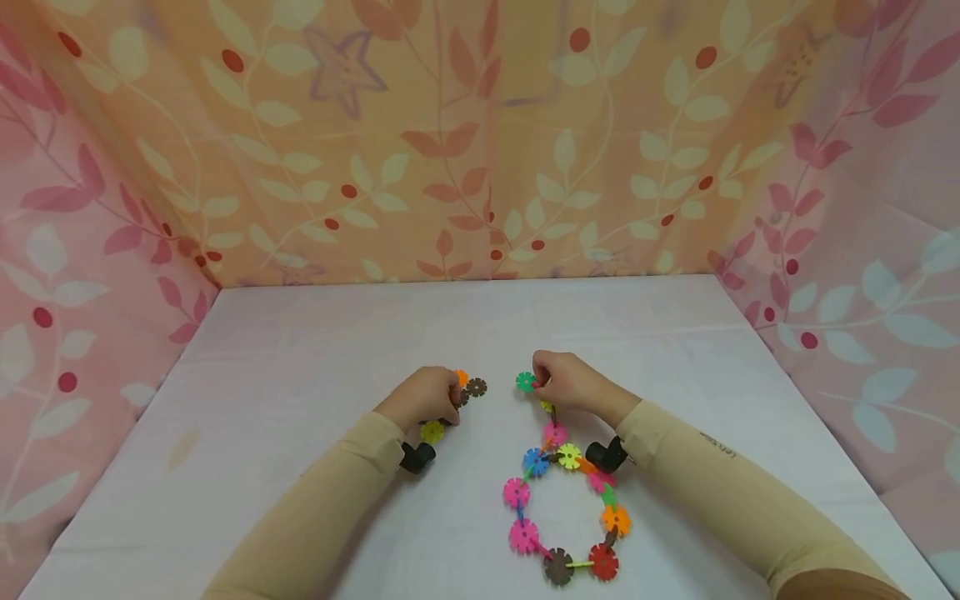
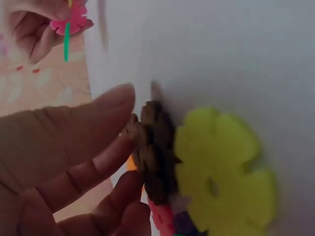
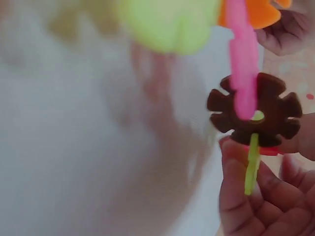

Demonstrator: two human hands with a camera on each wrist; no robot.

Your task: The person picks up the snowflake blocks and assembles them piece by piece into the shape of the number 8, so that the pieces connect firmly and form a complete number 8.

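My left hand (image 1: pixel 427 396) pinches brown notched plastic discs (image 2: pixel 155 152) between thumb and fingers. An orange disc (image 1: pixel 461 378) and a further brown disc (image 1: pixel 477 387) stick out past its fingertips; a yellow disc (image 2: pixel 226 172) sits on the wrist side. My right hand (image 1: pixel 567 381) grips a pinkish-red disc (image 3: pixel 263 150), mostly covered by its fingers. At those fingertips is a green disc (image 1: pixel 526 382). Below the right hand, yellow-green (image 3: pixel 252 164) and brown discs (image 3: pixel 275 105) join a chain running down to a multicoloured ring. A gap separates the two hands.
The ring of linked discs, with a red disc (image 1: pixel 603 562) and a blue disc (image 1: pixel 536 462) among them, lies on the white tabletop (image 1: pixel 300 350) near my right forearm. Patterned curtains (image 1: pixel 450 167) enclose the back and sides.
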